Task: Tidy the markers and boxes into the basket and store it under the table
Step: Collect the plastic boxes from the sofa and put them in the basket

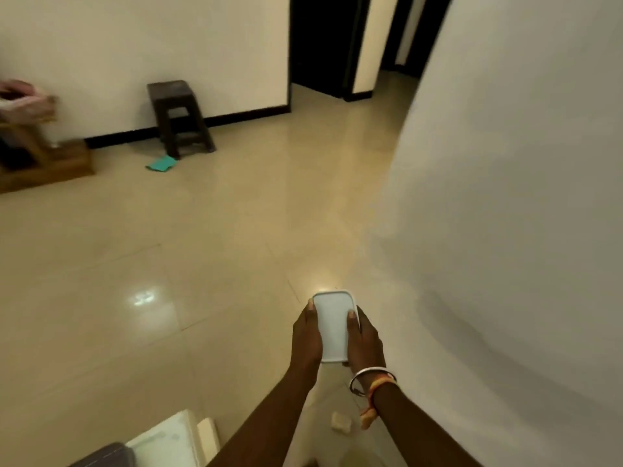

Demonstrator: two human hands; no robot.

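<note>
At ten o'clock a dark stool (178, 117) stood against the far wall, a teal scrap (161, 163) on the floor (236, 247) just beside its foot. At six o'clock the left hand (305, 335) and right hand (365, 338) each curled round a long side of the white box (333, 323), held above the tiles. No basket or markers showed. The glossy floor looked slippery, and the near wall (505, 163) at three o'clock could catch an elbow; either might jar the box loose
</note>
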